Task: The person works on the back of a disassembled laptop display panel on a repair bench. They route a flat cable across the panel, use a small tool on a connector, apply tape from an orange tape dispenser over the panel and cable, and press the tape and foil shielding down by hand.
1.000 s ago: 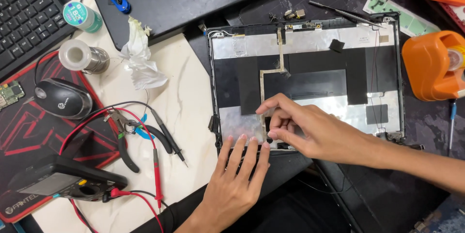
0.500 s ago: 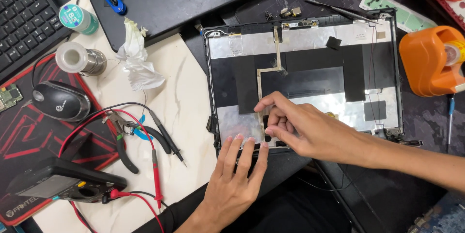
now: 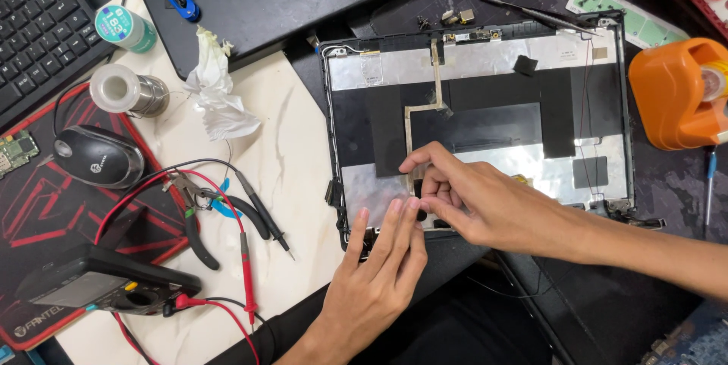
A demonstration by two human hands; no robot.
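Left hand [image 3: 375, 274] presses flat, open, on the laptop lid [image 3: 478, 107]; right hand [image 3: 474, 202] pinches its flat cable [image 3: 417, 111], partly unstuck, upper run still taped.

Lid panel [image 3: 485, 107] under right hand [image 3: 485, 202]: matt black plastic, crinkled silver foil. Counter [image 3: 296, 183] left of left hand [image 3: 375, 278]: glossy pale marble look.

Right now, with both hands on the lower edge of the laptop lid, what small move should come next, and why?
Probably keep the left hand pressing flat on the lid's lower edge while the right hand gently lifts the flat ribbon cable end it pinches. The cable runs down the foil to those fingertips, so a slow peel seems safest.
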